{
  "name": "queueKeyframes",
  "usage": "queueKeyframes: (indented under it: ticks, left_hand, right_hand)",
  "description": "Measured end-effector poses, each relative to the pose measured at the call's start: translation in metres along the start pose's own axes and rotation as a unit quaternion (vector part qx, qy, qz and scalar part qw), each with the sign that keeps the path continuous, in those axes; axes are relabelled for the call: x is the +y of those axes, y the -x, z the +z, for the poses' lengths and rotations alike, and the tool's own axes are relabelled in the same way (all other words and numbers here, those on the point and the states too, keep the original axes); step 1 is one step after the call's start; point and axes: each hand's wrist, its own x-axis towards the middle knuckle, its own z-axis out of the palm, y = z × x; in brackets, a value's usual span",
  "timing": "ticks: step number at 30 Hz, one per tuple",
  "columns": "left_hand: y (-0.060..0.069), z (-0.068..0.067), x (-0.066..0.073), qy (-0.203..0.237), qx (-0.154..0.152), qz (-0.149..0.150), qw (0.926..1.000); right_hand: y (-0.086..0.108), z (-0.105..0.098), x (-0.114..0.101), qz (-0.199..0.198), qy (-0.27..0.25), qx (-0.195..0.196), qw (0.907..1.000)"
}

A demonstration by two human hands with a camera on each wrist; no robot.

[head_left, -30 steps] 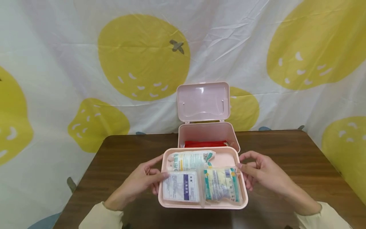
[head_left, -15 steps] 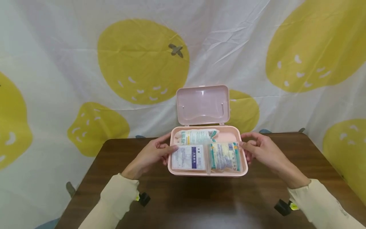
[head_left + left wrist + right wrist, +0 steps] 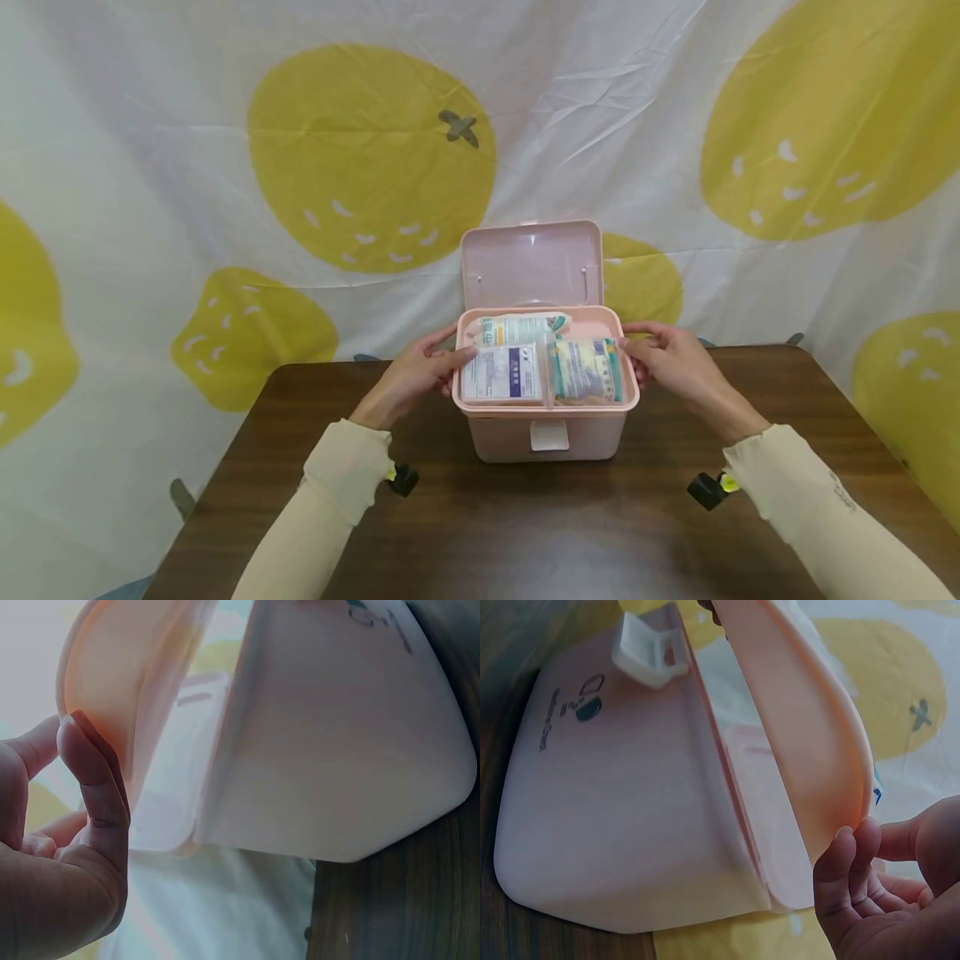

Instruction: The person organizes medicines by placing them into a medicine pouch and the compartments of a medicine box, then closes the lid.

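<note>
Between my two hands a light pink tray (image 3: 592, 318) hangs just over the pink box (image 3: 502, 437), with a gap between them in both wrist views. My left hand (image 3: 411, 377) pinches the tray's left rim, thumb on top and fingers below. On the opposite side my right hand (image 3: 678, 367) pinches the right rim. In the tray lie a white packet with a purple stripe (image 3: 491, 373), a yellow and green packet (image 3: 585, 369) and a white and green packet (image 3: 517, 328). Behind, the box's hinged lid (image 3: 531, 262) stands raised. The box's inside is hidden by the tray.
The box stands on a dark wooden table (image 3: 540, 525) near its back edge. A white latch (image 3: 550, 436) sticks out at the box's front. Behind the table hangs a white cloth (image 3: 570, 100) printed with yellow fruit.
Both hands have carried the tray away from me, from in front of the box to over it. The red item inside the box is now covered, and the box's front shows below the tray.
</note>
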Motion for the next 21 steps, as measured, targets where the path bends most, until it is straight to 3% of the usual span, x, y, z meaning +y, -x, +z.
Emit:
queueKeyframes:
  ticks: [8, 13, 21]
  left_hand:
    - [-0.009, -0.002, -0.01, -0.01, -0.003, -0.018, 0.9998]
    - [-0.01, -0.002, -0.015, -0.037, -0.014, -0.014, 0.9991]
    - [-0.014, 0.003, -0.016, -0.054, 0.013, -0.028, 0.9981]
  right_hand:
    - [-0.013, 0.007, 0.011, 0.014, -0.023, -0.007, 0.9996]
    - [-0.017, 0.007, 0.015, 0.017, 0.005, -0.006, 0.9998]
    - [-0.018, 0.009, 0.022, 0.0, 0.05, -0.007, 0.9987]
